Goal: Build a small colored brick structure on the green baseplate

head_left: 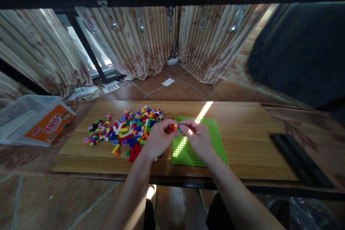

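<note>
Between my two hands is a short row of small toy bricks (175, 127), red, yellow and pink with a bit of green at its right end. My left hand (161, 134) pinches the red end between thumb and fingers. At the other end my right hand (195, 134) is closed on the pink and green part. Both hands are held over the left part of a green studded baseplate (215, 140), which lies on the wooden board. A heap of loose bricks (132, 129) in many colours spreads to the left of my left hand.
The wooden board (248, 143) carries all of this. At the far left stands a clear plastic box (29, 118) with an orange label. A long black object (299, 158) lies at the right edge. Curtains (151, 50) hang behind, with papers (111, 88) on the floor.
</note>
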`<state>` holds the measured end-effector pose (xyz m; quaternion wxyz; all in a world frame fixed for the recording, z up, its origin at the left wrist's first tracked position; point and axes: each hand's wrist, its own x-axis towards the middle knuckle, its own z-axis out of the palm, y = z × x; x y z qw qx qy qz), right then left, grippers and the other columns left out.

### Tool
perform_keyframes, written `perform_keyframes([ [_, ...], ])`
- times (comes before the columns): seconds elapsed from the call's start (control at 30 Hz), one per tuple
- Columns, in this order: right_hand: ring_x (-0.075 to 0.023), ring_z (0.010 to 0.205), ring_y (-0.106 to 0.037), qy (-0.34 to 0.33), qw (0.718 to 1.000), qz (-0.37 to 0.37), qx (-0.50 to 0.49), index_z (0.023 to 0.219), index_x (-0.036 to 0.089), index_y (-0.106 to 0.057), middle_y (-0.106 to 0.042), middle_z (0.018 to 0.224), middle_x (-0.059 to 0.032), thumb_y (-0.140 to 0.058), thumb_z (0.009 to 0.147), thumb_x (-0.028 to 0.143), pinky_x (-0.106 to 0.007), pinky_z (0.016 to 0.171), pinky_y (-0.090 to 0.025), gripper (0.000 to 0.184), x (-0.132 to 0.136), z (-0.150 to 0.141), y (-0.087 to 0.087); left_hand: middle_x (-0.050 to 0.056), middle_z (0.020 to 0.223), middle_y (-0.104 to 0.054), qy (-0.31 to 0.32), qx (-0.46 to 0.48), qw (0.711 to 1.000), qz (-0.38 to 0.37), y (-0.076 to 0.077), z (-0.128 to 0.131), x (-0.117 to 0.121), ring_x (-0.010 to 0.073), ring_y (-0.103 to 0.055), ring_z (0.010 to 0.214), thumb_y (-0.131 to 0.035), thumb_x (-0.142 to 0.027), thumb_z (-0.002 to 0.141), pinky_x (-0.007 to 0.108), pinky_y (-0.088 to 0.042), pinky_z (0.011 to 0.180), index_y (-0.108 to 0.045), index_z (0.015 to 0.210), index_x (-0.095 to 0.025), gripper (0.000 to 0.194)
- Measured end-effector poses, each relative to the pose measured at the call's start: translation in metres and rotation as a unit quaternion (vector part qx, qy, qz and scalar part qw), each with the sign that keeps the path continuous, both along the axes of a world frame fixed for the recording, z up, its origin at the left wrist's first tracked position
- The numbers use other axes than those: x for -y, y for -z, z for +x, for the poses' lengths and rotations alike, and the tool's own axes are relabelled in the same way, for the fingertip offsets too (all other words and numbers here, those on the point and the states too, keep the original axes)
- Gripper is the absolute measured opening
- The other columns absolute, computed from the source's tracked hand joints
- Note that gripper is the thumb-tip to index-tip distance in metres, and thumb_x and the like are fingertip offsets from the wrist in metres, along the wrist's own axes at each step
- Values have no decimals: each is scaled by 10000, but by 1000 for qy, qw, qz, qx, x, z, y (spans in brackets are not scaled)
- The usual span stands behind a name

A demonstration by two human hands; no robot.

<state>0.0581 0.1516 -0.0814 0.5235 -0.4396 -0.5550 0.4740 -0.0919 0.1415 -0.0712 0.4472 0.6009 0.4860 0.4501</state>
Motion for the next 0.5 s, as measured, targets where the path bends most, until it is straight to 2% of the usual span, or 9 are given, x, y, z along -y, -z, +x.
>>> perform_keyframes([
  [0.33,-149,561,-625,-20,996,-72,-38,818,157,-651,-678,674,-24,-684,728,420,-301,569,-551,279,-1,1,-1,39,806,-694,17,105,990,-88,-2,8,1,153,-640,757,-724,-280,718,306,-500,765,-680,884,-136,225],
  [0.5,-159,555,-633,-18,994,-99,-43,804,151,-660,-684,664,-31,-702,701,445,-322,578,-566,314,-1,0,-2,23,767,-685,7,134,985,-107,-4,8,2,124,-618,708,-737,-274,693,265,-481,717,-690,844,-132,212],
])
